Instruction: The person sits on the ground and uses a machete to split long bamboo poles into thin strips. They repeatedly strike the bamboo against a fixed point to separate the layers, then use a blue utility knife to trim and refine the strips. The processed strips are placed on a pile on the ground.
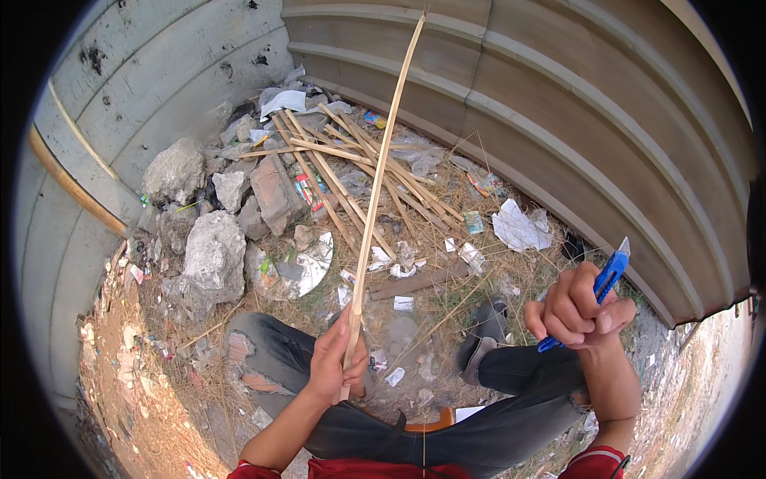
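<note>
My left hand (333, 363) is wrapped around the lower end of a long, thin wooden strip (381, 164). The strip stands nearly upright in front of me, leaning right toward its far tip. Off to the right, my right hand (581, 307) grips a blue utility knife (610, 275), its blade out and pointing up. The knife and the strip are well apart. Between my hands and the far corner lies a pile of similar wooden strips (327, 164), crossing each other on the ground.
Grey stone chunks (215, 251) and a brick-like block (277, 194) lie at the left. Ribbed metal sheeting (558, 104) rises at the right; a pale panel wall (175, 72) stands at the left. Paper scraps (520, 226) and dry grass litter the ground. My bent legs (471, 415) frame the near area.
</note>
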